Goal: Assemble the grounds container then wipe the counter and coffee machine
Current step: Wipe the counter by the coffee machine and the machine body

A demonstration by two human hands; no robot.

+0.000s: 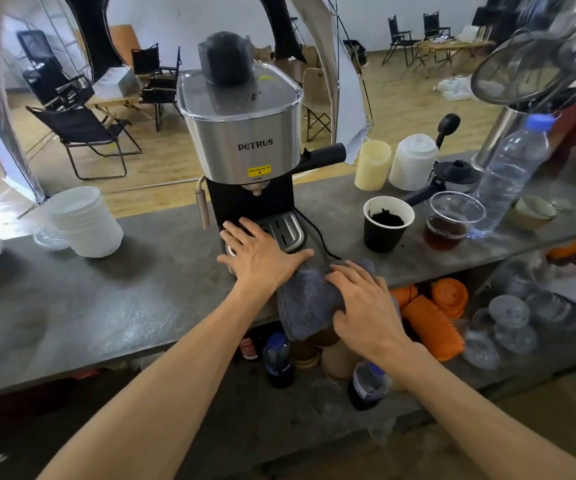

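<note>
A steel and black coffee machine (241, 140) stands on the grey counter (106, 299). Its drip tray (288, 232) sits at the base. My left hand (260, 256) lies flat with fingers spread on the front of that tray. A grey cloth (309, 299) is bunched at the counter's front edge, just right of the machine. My right hand (366, 303) presses down on the cloth. A black paper cup (386, 225) with coffee grounds inside stands to the right of the machine.
A clear cup of dark liquid (451, 221), a water bottle (511, 174) and two plastic containers (412, 162) stand at the right. A stack of white bowls (85, 221) sits at the left. The power cord (321, 242) runs beside the machine. Orange lids (433, 317) and bottles fill the lower shelf.
</note>
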